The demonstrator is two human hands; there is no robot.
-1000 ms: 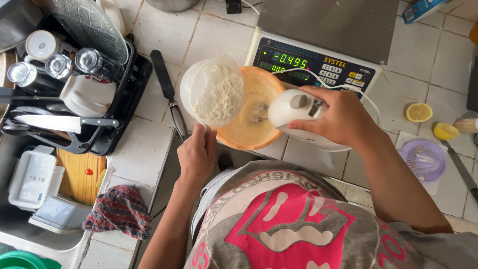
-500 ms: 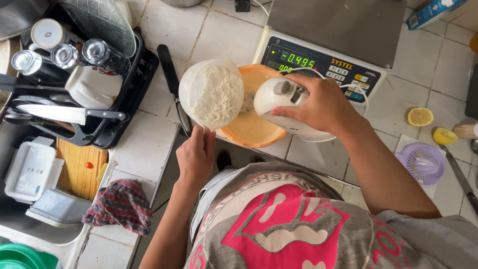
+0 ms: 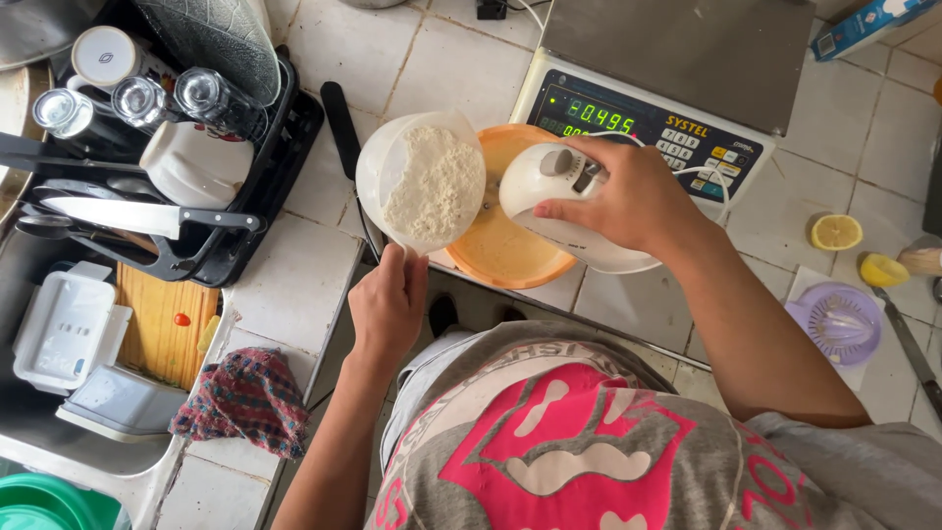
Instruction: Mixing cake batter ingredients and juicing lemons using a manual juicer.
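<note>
My left hand [image 3: 387, 306] grips the handle of a clear plastic jug of white flour [image 3: 424, 181], holding it level beside the left rim of an orange bowl [image 3: 498, 251] of yellow batter on the tiled counter. My right hand [image 3: 625, 192] is closed on a white hand mixer [image 3: 549, 180] that sits over the bowl; its beaters are hidden under the body. The jug covers part of the bowl's left side.
A grey digital scale [image 3: 677, 59] stands behind the bowl. A black dish rack [image 3: 157, 147] with glasses, mug and knife is at left. A black-handled knife [image 3: 343, 128] lies beside the jug. Lemon halves [image 3: 836, 233] and a purple juicer [image 3: 835, 322] sit at right; a checked cloth [image 3: 245, 400] lower left.
The flour jug has shifted slightly left and down beside the bowl. The mixer and my right hand have slid left over the batter.
</note>
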